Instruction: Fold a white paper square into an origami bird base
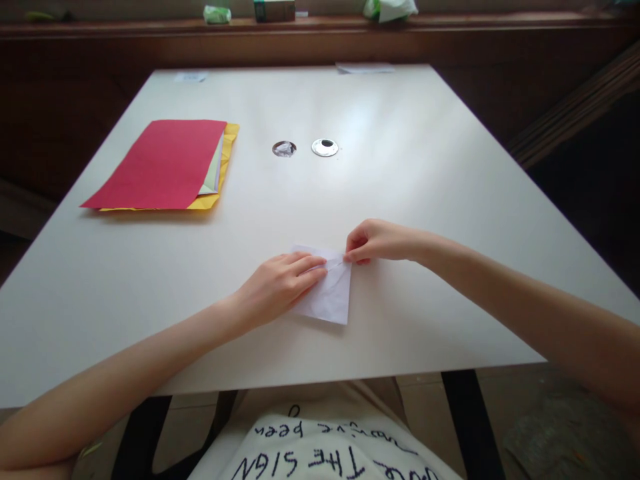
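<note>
A small folded piece of white paper (331,297) lies on the white table (400,187) near its front edge. My left hand (280,283) rests on the paper's left part, fingers stretched out flat and pressing it down. My right hand (377,241) is at the paper's upper right corner, fingers curled and pinching that corner against the table.
A stack of coloured sheets, red (160,163) on top with pale green and yellow (227,160) beneath, lies at the left of the table. Two round cable holes (284,149) (325,147) sit mid-table. Small papers lie at the far edge. A dark wooden ledge holds several items behind.
</note>
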Motion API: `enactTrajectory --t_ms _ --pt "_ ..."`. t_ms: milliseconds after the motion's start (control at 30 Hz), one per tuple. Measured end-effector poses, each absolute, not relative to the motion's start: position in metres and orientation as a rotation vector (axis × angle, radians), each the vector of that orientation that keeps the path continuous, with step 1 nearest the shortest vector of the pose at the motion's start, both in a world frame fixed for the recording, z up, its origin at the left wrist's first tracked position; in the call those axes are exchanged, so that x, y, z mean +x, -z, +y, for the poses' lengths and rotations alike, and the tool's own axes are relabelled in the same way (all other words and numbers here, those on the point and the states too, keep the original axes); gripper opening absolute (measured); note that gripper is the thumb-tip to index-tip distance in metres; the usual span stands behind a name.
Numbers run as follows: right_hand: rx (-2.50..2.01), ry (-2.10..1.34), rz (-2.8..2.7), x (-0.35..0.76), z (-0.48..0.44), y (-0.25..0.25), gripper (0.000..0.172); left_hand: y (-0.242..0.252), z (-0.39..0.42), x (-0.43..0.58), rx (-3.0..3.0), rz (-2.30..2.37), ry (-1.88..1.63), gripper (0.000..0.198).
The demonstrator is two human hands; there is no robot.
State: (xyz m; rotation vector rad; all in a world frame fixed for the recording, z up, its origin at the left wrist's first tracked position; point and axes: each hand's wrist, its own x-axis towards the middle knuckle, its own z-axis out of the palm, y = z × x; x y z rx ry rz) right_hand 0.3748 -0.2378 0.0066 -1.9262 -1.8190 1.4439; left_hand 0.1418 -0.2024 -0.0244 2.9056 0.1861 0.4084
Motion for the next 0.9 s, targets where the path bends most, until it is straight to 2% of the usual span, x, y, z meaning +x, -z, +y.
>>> enactTrajectory --t_ms 267,533,900 --pt "-2.040 -1.525 -1.840 0.369 -0.220 -0.012 0.010 0.031 -0.196 0.169 3.182 0.337 -0.181 0.035" --pt "-2.066 -1.482 -1.863 0.369 -0.221 -0.011 0.009 0.033 -0.202 0.150 3.177 0.280 -0.259 0.026" --pt "-2.080 -1.468 -1.845 0.366 -0.222 -0.012 0.007 0.034 -0.209 0.134 3.156 0.324 -0.220 0.027"
